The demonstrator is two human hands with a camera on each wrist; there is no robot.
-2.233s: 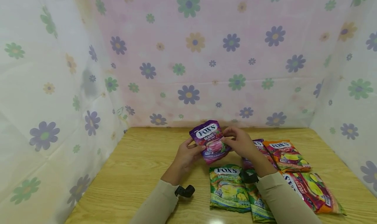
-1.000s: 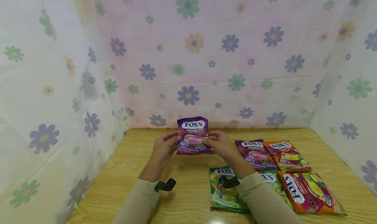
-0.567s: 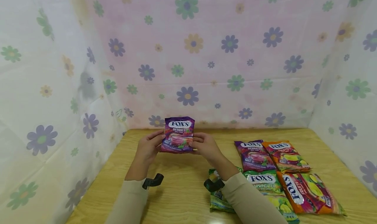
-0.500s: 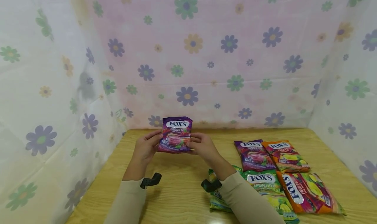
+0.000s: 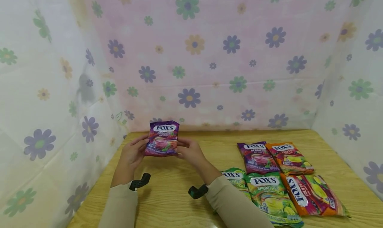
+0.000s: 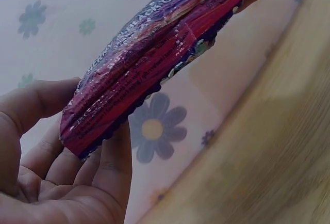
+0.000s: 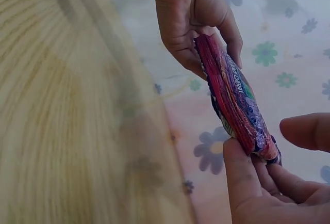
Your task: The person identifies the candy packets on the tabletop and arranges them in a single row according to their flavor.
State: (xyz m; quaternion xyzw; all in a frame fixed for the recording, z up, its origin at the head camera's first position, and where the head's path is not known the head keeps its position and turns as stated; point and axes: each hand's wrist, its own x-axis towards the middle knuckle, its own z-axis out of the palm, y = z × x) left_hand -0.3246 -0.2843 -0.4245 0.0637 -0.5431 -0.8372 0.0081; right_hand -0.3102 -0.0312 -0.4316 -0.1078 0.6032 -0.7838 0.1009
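Observation:
A purple bag of Fox's Berries candy (image 5: 161,139) is held up over the table, its printed front facing the head camera. My left hand (image 5: 131,153) grips its left edge, thumb in front and fingers behind. At the right edge is my right hand (image 5: 191,153); in the right wrist view its fingers (image 7: 242,175) touch the back of the bag while the thumb stands off the front. The left wrist view shows the bag's bottom seam, with the left fingers (image 6: 111,167) spread beneath it.
On the right of the wooden table (image 5: 167,201) lie another Berries bag (image 5: 258,158), an orange Fruits bag (image 5: 290,158), a second Fruits bag (image 5: 314,194) turned sideways, and two green Spring Tea bags, one (image 5: 272,198) in full view, the other (image 5: 234,176) partly behind my right sleeve. Flowered cloth walls surround the table.
Both hands have carried the Berries bag leftward from near the other bags, and it has turned from tilted to nearly upright. The right thumb now stands off the bag's front. The bags on the table stay put.

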